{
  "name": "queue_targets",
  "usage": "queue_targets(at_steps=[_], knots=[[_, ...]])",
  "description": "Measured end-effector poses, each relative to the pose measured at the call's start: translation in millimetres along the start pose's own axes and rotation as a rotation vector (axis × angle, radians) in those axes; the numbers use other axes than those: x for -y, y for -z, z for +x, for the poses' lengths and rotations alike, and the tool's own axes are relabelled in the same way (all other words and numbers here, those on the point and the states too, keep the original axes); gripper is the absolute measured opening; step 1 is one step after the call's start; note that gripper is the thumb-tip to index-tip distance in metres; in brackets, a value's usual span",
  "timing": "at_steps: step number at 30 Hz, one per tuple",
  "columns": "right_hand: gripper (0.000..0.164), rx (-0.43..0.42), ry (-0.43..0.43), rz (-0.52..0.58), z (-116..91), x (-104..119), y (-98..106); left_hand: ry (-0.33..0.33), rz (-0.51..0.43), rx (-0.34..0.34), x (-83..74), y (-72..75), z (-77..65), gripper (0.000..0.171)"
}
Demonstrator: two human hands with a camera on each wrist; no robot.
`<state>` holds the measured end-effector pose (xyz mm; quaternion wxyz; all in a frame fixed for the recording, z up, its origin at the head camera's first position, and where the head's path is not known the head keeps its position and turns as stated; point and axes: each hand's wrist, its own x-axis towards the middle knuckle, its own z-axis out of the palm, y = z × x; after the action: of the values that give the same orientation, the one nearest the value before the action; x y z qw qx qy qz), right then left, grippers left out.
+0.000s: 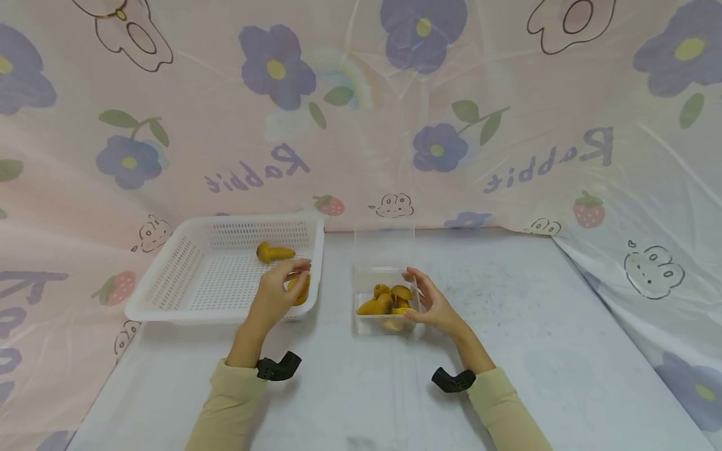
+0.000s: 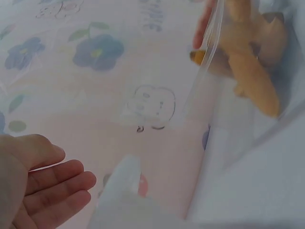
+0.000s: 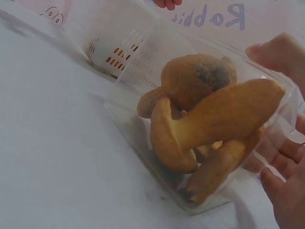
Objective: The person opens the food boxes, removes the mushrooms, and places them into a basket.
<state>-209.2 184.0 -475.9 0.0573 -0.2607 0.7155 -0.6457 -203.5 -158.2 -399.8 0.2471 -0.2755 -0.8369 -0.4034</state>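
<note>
My left hand [image 1: 276, 291] is over the front right corner of a white plastic basket [image 1: 163, 307], fingers loosely bent. Just under these fingers a yellow-brown mushroom [image 1: 300, 293] lies in the basket, partly covered by the hand. The left wrist view shows the same hand [image 2: 47, 186] with nothing between thumb and fingers. Several mushrooms [image 3: 224, 114] are piled in a clear plastic box [image 1: 363, 326]. Its right side is held by my right hand [image 1: 437, 310], thumb near the front rim and fingers toward the back corner.
One more mushroom [image 1: 276, 252] lies toward the back of the basket. Behind the box stands its clear raised lid [image 1: 385, 245]. A patterned cloth [image 1: 361, 125] hangs along the back of the white table [image 1: 507, 313].
</note>
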Motion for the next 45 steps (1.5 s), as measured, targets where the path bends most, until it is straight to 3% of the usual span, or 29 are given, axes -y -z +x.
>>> queue_targets(at_steps=[6, 17, 28, 36, 45], knots=[[0.093, 0.008, 0.006, 0.005, -0.1, -0.9, -0.5, -0.004, -0.011, 0.094, -12.1, -17.8, -3.1, 0.022], [0.09, -0.012, 0.001, 0.003, -0.5, -1.3, 2.9, -0.099, 0.001, 0.18, -29.8, -49.1, 1.1, 0.02], [0.08, 0.013, -0.008, 0.058, -2.2, -8.4, 7.6, -0.118, 0.009, 0.25, -30.3, -71.3, 4.6, 0.022], [0.051, -0.075, -0.042, -0.006, 2.9, -7.8, 9.6, -0.075, 0.012, 0.251, -31.9, -78.4, 8.7, 0.023], [0.044, -0.108, -0.014, 0.078, 4.6, -16.1, 7.5, -0.021, 0.016, 0.347, -34.3, -90.0, 17.9, 0.028]])
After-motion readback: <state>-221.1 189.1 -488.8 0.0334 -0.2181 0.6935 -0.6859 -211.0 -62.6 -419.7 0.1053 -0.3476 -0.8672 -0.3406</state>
